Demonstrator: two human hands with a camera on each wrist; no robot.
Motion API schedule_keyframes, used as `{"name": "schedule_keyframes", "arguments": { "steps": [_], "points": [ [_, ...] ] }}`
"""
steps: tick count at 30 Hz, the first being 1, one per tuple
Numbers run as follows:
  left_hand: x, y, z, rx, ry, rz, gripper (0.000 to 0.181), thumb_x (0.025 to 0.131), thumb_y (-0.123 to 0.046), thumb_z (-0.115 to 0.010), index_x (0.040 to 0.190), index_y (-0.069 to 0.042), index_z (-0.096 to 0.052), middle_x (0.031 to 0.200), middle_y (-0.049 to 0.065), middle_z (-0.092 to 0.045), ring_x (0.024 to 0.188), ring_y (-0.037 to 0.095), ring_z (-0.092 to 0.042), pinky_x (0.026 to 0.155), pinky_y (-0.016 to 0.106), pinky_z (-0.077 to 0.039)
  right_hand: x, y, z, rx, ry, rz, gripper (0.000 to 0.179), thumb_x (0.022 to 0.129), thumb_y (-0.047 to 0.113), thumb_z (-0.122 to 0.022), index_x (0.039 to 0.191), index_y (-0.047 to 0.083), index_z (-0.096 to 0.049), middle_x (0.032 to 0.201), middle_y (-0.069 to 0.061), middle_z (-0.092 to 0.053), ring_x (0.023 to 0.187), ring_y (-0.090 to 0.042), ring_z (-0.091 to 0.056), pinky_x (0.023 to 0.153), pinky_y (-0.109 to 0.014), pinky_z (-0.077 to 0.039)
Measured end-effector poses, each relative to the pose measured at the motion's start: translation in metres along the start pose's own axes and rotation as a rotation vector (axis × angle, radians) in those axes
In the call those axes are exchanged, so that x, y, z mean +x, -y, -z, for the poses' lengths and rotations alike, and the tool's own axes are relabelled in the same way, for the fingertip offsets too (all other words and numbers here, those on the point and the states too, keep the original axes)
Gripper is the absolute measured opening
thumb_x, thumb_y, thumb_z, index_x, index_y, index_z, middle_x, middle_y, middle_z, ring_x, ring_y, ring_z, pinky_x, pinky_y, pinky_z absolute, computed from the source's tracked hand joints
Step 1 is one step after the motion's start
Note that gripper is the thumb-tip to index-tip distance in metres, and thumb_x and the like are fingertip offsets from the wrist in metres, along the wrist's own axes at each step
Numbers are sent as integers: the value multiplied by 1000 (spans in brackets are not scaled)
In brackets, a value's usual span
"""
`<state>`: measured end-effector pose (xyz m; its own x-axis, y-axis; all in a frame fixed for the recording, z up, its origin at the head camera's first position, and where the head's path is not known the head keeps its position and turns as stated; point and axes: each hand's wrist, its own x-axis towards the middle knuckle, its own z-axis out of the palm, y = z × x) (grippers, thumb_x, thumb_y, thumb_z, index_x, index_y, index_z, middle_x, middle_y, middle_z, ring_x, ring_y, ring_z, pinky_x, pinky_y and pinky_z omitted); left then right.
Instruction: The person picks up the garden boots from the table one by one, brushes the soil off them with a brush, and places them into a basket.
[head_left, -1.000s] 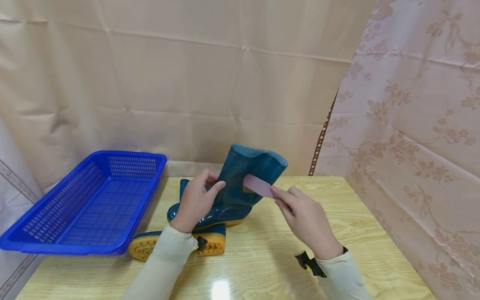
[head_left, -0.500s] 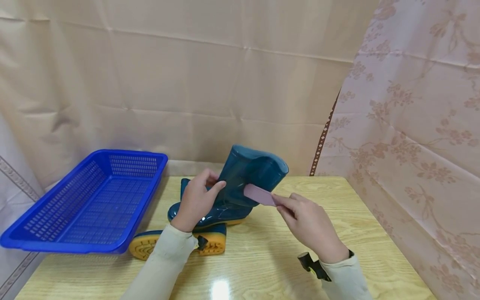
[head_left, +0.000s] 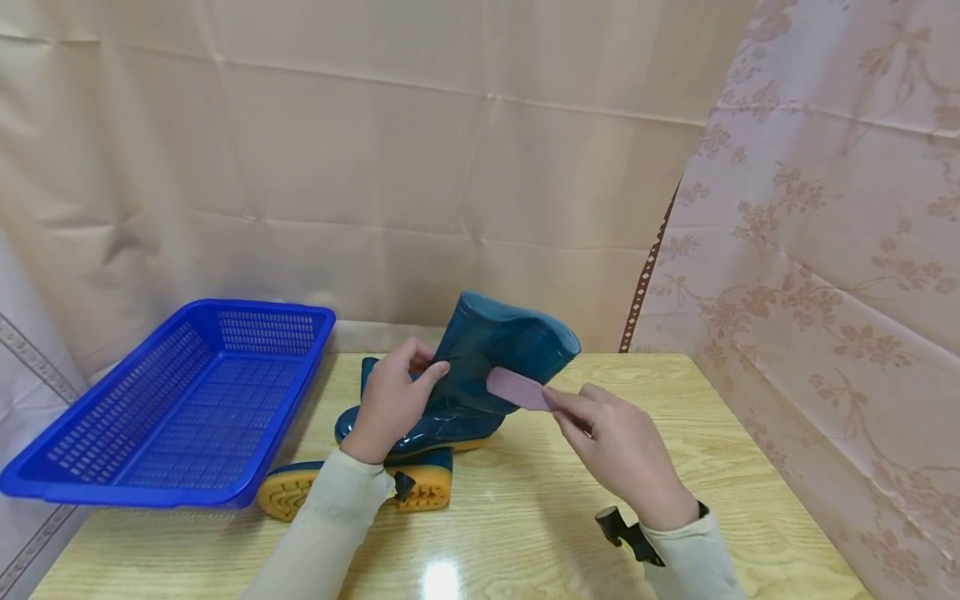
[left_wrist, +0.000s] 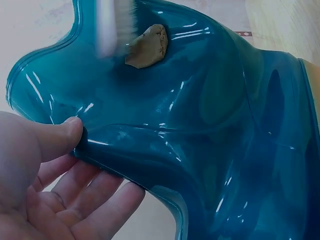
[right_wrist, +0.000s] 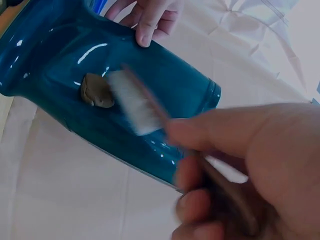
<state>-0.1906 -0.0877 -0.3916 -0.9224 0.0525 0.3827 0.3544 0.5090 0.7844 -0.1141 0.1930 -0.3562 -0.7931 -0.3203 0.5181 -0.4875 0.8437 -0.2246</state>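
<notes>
A teal rubber boot (head_left: 480, 342) with a yellow sole leans to the right above the table. My left hand (head_left: 393, 400) pinches the edge of its shaft, thumb on the near face and fingers behind, as the left wrist view shows. In my right hand (head_left: 622, 446) is the handle of a brush (head_left: 517, 389) with a pinkish back and white bristles (right_wrist: 134, 105). The bristles are over the shaft, right beside a brown, mud-like lump (right_wrist: 96, 91) stuck on it. The brush blurs in both wrist views. In the head view, its back hides the lump.
A second boot (head_left: 429, 490) lies on its side under my left forearm, yellow sole towards me. To the left stands a blue plastic basket (head_left: 135, 498) on the wooden table (head_left: 720, 450). Beige curtain (head_left: 480, 167) hangs behind, with a floral one (head_left: 832, 275) at right.
The brush and my right hand have moved slightly down the boot's shaft, covering the lump in the head view. The boot's top tips slightly further right. My left hand keeps its hold.
</notes>
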Motion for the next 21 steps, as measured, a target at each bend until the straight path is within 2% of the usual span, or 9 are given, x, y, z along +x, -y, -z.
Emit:
{"name": "schedule_keyframes", "arguments": {
  "steps": [5,8,11,14,17,21],
  "points": [
    [-1,-1,1,2,35,-17,16,101,-28,-70,108,-15,-65,105,0,-70,100,20,-64,87,44,-55,2,-1,-2,17,-138,86,37,92,8,-78,128,17,-75,75,10,-48,62,-4,-35,51,-21,-31],
    [-1,-2,2,8,60,-40,16,101,-29,-69,110,-16,-65,108,-1,-70,104,20,-65,89,45,-56,3,-1,-2,-4,-160,85,38,91,6,-79,128,15,-75,75,9,-48,61,-4,-34,50,-21,-31],
    [-1,-2,2,15,72,-60,15,101,-28,-69,110,-16,-65,108,-1,-71,105,21,-66,91,46,-56,4,-1,-3,-21,-120,50,36,92,7,-78,127,16,-75,74,8,-47,59,-5,-34,50,-21,-31],
    [-1,-2,3,23,74,-68,14,101,-26,-69,109,-15,-65,109,0,-71,104,21,-66,91,46,-56,3,-2,-5,-27,-47,13,35,93,10,-77,127,18,-75,72,9,-45,59,-6,-34,50,-22,-31],
    [-1,-2,3,31,73,-61,14,101,-25,-70,109,-15,-65,109,1,-71,103,22,-67,91,46,-57,3,-3,-6,-12,15,-18,34,94,11,-76,127,19,-75,71,9,-44,57,-6,-34,51,-23,-31],
    [-1,-1,3,34,74,-44,16,100,-26,-70,110,-15,-64,109,1,-71,102,21,-66,91,45,-57,2,-4,-7,20,58,-36,33,95,9,-75,127,18,-75,69,10,-44,54,-5,-32,50,-23,-31]
  ]
}}
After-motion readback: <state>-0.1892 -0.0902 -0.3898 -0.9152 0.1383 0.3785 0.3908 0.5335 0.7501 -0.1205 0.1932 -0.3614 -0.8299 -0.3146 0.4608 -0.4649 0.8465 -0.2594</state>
